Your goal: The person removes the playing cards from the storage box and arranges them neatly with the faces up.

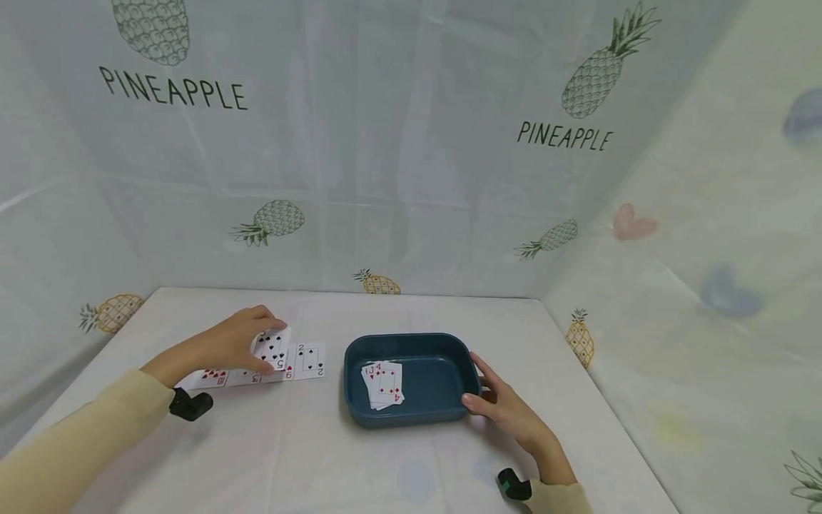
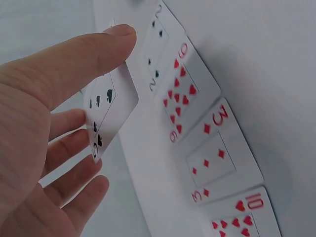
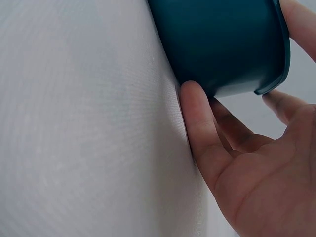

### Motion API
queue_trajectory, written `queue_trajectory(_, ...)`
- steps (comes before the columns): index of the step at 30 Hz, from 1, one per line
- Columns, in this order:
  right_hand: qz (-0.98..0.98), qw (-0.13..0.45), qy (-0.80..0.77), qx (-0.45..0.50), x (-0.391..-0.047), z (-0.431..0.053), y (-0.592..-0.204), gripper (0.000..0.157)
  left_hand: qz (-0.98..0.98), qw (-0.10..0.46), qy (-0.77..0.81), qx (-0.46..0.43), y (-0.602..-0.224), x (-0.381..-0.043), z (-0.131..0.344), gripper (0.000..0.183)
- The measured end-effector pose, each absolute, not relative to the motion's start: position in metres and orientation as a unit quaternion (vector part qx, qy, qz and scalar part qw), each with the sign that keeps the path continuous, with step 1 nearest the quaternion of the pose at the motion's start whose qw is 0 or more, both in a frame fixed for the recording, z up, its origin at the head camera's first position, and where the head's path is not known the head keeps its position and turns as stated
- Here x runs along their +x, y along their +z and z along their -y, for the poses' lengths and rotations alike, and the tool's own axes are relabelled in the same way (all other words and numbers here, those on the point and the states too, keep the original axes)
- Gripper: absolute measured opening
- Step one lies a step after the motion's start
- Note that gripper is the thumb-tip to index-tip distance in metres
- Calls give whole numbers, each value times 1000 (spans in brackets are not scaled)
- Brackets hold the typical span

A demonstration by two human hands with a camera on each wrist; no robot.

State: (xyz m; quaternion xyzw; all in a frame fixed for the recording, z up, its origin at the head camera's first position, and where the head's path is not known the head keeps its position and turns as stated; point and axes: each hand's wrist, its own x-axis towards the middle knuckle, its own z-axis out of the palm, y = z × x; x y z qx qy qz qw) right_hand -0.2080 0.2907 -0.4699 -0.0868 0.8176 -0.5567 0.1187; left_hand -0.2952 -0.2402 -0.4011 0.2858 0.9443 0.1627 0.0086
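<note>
Between thumb and fingers, my left hand (image 1: 237, 341) pinches a five of spades card (image 1: 275, 347), tilted up over a row of face-up cards. In the left wrist view that row shows a two of spades (image 2: 154, 49), a nine of hearts (image 2: 185, 94), a three of diamonds (image 2: 212, 160) and part of a ten of hearts (image 2: 237, 222). My right hand (image 1: 507, 407) grips the right end of a dark blue tray (image 1: 411, 417), thumb at the near corner. Inside the tray's left half, a four of diamonds (image 1: 388, 382) tops a small pile with a jack's corner showing.
A white cloth covers the table (image 1: 347, 471). Behind it hangs a pineapple-print curtain (image 1: 385, 143), and another patterned sheet (image 1: 693, 235) closes the right side. Both wrists carry small black devices.
</note>
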Motion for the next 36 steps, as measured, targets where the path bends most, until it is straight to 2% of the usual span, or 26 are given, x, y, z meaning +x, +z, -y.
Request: queue_trajectory(36, -826, 113, -547, -71, -209, -290, -471, 84, -964, 30, 113, 240, -446, -303, 366, 91)
